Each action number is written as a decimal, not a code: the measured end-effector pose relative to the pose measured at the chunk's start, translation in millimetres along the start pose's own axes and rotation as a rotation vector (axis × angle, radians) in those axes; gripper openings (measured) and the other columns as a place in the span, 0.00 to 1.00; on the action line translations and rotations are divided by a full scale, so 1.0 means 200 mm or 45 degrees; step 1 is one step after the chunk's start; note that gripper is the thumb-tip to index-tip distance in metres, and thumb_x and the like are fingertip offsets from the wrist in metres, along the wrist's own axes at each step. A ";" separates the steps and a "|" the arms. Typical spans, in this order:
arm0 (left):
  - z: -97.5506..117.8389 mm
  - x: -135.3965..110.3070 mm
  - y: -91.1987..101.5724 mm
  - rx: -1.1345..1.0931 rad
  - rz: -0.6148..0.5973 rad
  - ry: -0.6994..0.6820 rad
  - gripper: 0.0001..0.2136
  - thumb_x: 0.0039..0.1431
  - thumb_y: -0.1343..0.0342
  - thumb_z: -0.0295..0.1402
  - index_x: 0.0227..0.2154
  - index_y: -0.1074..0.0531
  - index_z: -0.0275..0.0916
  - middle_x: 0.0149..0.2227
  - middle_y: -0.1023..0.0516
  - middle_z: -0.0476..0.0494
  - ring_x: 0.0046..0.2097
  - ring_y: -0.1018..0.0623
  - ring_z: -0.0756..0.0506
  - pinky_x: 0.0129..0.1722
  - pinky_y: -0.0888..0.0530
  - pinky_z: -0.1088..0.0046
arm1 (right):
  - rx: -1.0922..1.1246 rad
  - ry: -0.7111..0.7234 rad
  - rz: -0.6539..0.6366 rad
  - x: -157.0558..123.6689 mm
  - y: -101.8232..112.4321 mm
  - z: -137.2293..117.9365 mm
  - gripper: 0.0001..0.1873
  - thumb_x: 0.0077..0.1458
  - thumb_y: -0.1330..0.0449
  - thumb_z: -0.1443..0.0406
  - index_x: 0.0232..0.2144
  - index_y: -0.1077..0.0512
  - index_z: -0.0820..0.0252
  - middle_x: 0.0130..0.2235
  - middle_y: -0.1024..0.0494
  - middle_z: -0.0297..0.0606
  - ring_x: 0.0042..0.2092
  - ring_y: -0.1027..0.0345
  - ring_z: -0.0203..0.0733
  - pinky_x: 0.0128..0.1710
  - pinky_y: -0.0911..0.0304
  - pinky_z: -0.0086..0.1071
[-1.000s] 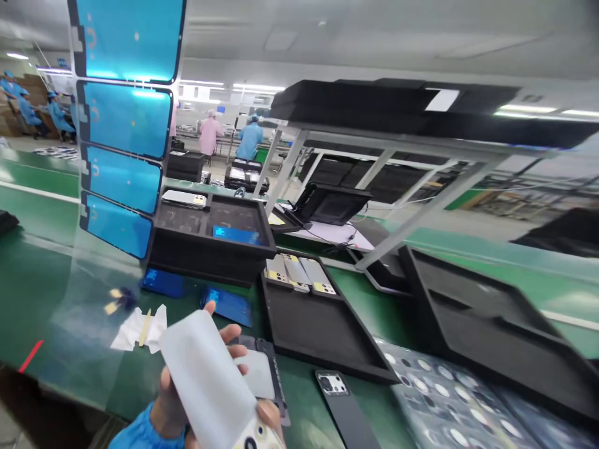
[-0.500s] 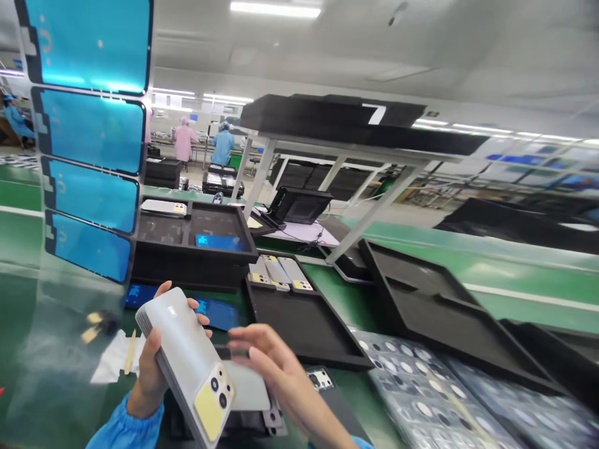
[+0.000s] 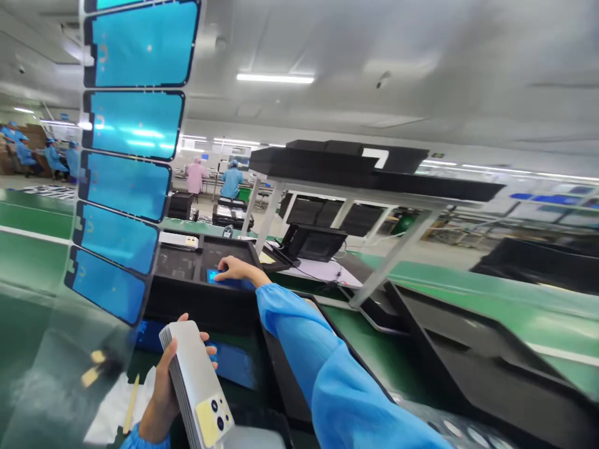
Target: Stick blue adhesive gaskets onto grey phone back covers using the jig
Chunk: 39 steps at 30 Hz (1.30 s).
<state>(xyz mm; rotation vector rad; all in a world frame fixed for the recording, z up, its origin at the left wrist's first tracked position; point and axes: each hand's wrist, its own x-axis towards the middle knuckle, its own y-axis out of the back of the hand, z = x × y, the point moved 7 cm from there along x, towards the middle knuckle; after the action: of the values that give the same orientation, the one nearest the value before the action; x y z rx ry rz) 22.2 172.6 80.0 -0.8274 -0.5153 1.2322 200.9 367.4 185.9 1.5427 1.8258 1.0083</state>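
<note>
- Right hand (image 3: pixel 238 269), half-curled, has moved to blue film (image 3: pixel 212 275) in black tray (image 3: pixel 191 304); grip unclear.
- Left hand (image 3: pixel 163 388) clasps stacked phone back covers (image 3: pixel 193 360); tilting could slide them.

The place is a factory hall, by its look an electronics assembly line. A long green surface (image 3: pixel 360 337) carries black trays (image 3: pixel 449 349); over it appear a stack of pale phone-shaped panels (image 3: pixel 191 358) with camera openings and a strip of blue films (image 3: pixel 128 184) in repeated outlines. Beyond, capped workers in pink (image 3: pixel 195 176) and blue (image 3: pixel 231 181) face workstations under tube lights (image 3: pixel 275 78).
</note>
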 end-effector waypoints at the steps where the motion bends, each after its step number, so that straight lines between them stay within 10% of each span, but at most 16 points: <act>1: -0.01 0.00 0.01 -0.007 -0.005 0.017 0.43 0.56 0.36 0.46 0.70 0.51 0.47 0.42 0.17 0.40 0.40 0.17 0.39 0.41 0.21 0.59 | -0.019 0.011 -0.034 0.02 -0.01 0.00 0.16 0.66 0.39 0.59 0.52 0.28 0.59 0.53 0.24 0.42 0.48 0.25 0.46 0.47 0.26 0.44; 6: -0.06 -0.01 0.03 -0.060 -0.021 0.125 0.40 0.60 0.39 0.45 0.70 0.50 0.42 0.43 0.18 0.37 0.41 0.17 0.39 0.42 0.21 0.58 | -0.011 0.170 0.027 -0.01 0.11 -0.06 0.15 0.65 0.37 0.60 0.50 0.27 0.62 0.49 0.22 0.41 0.46 0.24 0.44 0.45 0.25 0.44; 10: -0.11 -0.03 0.01 -0.215 -0.016 0.298 0.37 0.61 0.42 0.46 0.68 0.48 0.39 0.42 0.18 0.37 0.39 0.17 0.40 0.38 0.21 0.62 | 0.085 0.399 0.325 -0.32 0.20 -0.21 0.07 0.65 0.41 0.64 0.44 0.25 0.56 0.47 0.20 0.42 0.50 0.25 0.50 0.56 0.32 0.50; 17: -0.11 -0.05 0.07 -0.232 0.065 0.059 0.40 0.51 0.37 0.54 0.65 0.39 0.45 0.44 0.18 0.41 0.46 0.18 0.32 0.47 0.24 0.54 | 0.349 1.053 0.528 -1.15 -0.24 -0.41 0.08 0.68 0.45 0.66 0.40 0.25 0.50 0.42 0.16 0.43 0.49 0.20 0.52 0.52 0.25 0.50; 24: -0.13 -0.05 0.09 -0.384 0.015 -0.012 0.41 0.57 0.38 0.50 0.70 0.49 0.50 0.51 0.19 0.40 0.51 0.19 0.32 0.55 0.27 0.49 | 0.417 0.975 0.584 -1.26 -0.35 -0.34 0.12 0.65 0.45 0.74 0.43 0.26 0.56 0.41 0.17 0.45 0.48 0.18 0.49 0.46 0.21 0.37; 30: -0.09 -0.06 0.10 -0.311 0.081 -0.174 0.45 0.53 0.35 0.53 0.69 0.53 0.55 0.51 0.20 0.41 0.53 0.20 0.33 0.52 0.24 0.50 | 0.332 0.823 0.324 -1.23 -0.38 -0.29 0.19 0.56 0.51 0.81 0.38 0.32 0.53 0.45 0.17 0.42 0.52 0.21 0.44 0.50 0.24 0.33; 36: -0.06 -0.09 0.10 0.072 0.078 -0.381 0.40 0.55 0.34 0.49 0.66 0.49 0.54 0.50 0.23 0.41 0.51 0.20 0.35 0.49 0.22 0.54 | 0.400 0.438 -0.649 -1.14 -0.45 -0.24 0.19 0.50 0.32 0.68 0.44 0.32 0.52 0.70 0.40 0.47 0.71 0.46 0.55 0.65 0.40 0.45; 39: -0.02 -0.12 0.11 0.229 0.107 -0.615 0.36 0.54 0.33 0.48 0.62 0.42 0.52 0.53 0.25 0.40 0.52 0.21 0.36 0.51 0.23 0.56 | 0.504 0.175 -0.561 -1.05 -0.47 -0.25 0.31 0.37 0.22 0.59 0.39 0.36 0.53 0.63 0.35 0.46 0.64 0.38 0.56 0.60 0.38 0.43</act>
<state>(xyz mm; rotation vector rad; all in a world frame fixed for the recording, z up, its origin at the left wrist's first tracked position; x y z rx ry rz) 6.0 150.3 62.5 -0.3978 -0.7488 1.5408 149.2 146.4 125.1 1.2046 2.4332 0.5795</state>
